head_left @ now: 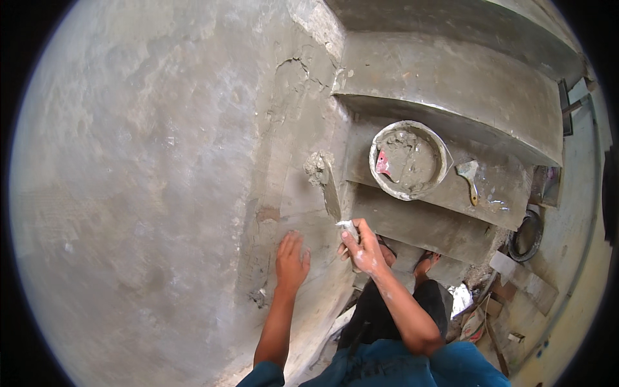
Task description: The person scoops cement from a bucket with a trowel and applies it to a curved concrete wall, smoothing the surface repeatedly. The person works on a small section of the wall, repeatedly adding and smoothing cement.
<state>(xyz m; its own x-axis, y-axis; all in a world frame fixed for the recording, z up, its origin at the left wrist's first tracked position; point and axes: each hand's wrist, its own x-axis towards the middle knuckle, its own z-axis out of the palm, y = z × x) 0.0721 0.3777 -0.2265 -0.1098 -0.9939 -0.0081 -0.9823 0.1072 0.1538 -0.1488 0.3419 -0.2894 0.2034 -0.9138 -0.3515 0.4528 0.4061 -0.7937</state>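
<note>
My right hand (361, 248) is closed round the handle of a trowel (332, 193). The blade points up and away, close to the wall, with a lump of wet mortar (316, 168) beside its tip. My left hand (292, 263) lies flat against the wall, fingers stretched out and holding nothing. Between wall and stairs runs a strip of fresh, darker mortar (290, 122), rough and cracked near its top. On a step to the right stands a round bucket (373, 161) of grey mortar with a pink-red scraper (383, 162) stuck in it.
A paintbrush (469, 180) lies on the step right of the bucket. Concrete stairs (451, 64) rise away from me, and my bare feet (425, 263) are on a lower step. Down at the right are a black round tub or ring (526, 235), boards (525, 282) and debris.
</note>
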